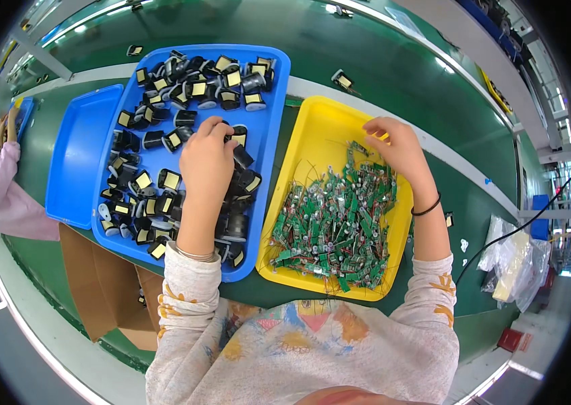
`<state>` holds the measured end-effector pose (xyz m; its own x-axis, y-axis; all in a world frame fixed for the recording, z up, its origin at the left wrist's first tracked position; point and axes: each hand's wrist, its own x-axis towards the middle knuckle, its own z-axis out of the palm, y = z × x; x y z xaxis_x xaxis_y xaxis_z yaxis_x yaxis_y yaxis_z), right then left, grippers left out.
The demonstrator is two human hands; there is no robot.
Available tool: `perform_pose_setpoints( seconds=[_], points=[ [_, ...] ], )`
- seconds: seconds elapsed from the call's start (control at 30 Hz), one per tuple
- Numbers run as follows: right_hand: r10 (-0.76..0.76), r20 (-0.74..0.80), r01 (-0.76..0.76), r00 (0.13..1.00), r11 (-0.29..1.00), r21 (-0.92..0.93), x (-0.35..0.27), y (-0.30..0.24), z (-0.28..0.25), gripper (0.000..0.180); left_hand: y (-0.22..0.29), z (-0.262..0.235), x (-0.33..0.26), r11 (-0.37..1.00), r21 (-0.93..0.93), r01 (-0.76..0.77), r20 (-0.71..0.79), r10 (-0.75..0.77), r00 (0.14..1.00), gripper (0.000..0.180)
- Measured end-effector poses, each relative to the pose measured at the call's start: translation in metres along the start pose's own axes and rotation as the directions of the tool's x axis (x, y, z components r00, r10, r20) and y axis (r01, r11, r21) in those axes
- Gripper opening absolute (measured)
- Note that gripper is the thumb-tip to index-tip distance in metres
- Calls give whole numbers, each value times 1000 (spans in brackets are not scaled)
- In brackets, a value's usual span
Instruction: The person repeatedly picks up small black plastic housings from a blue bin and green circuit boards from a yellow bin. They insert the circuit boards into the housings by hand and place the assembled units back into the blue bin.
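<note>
My left hand (207, 160) is over the large blue tray (277, 101), its fingers bent and closed on one of the small black plastic housings (239, 133). Many similar black housings with pale yellow squares and grey round ends fill this tray. To the right stands a yellow tray (309, 128) heaped with small green circuit boards (339, 223) that have thin wires. Above its far right part hovers my right hand (397, 145), fingers curved, with a gap between thumb and forefinger. Nothing shows in it.
A second blue tray (79, 158) lies at the left. An open cardboard box (106, 283) stands below the table's near edge. Loose housings (343, 79) lie on the green belt beyond. Clear plastic bags (511, 260) and a black cable are at right; a pink-sleeved person (8, 192) works at far left.
</note>
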<state>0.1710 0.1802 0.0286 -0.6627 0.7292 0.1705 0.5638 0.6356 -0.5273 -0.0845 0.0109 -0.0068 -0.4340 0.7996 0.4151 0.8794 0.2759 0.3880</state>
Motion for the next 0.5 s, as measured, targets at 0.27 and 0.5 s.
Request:
perform_pose_setpoints(
  seconds=[0.27,0.5],
  points=[
    [92,67,-62,994,932,-357,-12,-2,42,19,21,-8,2,965,-256,-63,-103,38,994,35],
    [-12,41,5,999,986,164,-9,-22,45,14,42,-15,-4,171,-944,281,255,-161,953,22]
  ],
)
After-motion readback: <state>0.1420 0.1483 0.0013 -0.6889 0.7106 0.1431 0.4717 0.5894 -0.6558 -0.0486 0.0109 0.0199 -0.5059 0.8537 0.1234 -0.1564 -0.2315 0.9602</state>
